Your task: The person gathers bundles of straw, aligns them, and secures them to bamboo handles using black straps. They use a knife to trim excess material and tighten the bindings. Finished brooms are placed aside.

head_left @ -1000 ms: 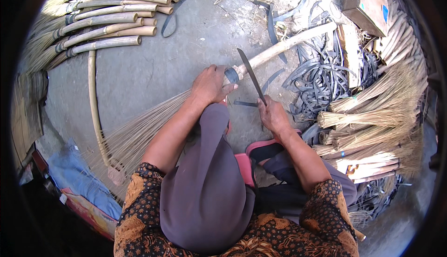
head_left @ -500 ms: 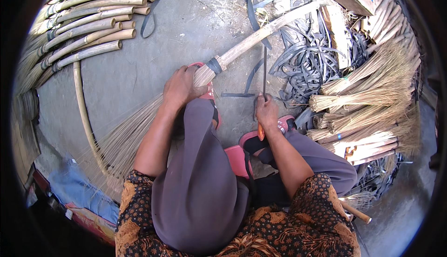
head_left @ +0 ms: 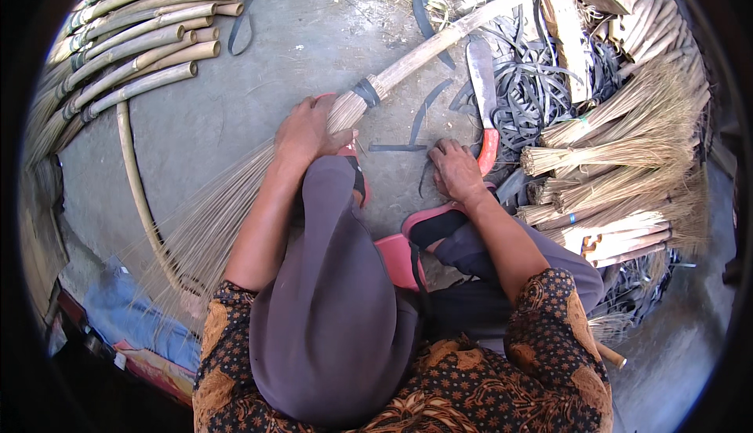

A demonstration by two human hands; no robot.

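Left hand [head_left: 307, 129] has its grip closed around the straw-coloured bristle broom with a pale wooden handle [head_left: 357, 107], lying mid concrete floor [head_left: 235, 96]. Right hand [head_left: 455, 170] rests loosely open on thin black strips [head_left: 427, 170] (orange-handled knife [head_left: 484, 96] just beside it).

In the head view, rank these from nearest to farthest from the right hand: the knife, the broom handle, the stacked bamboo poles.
From the right hand:
1. Knife, its orange grip just right of the fingers.
2. Broom handle, ahead, slanting up to the right.
3. Stacked bamboo poles, far upper left.
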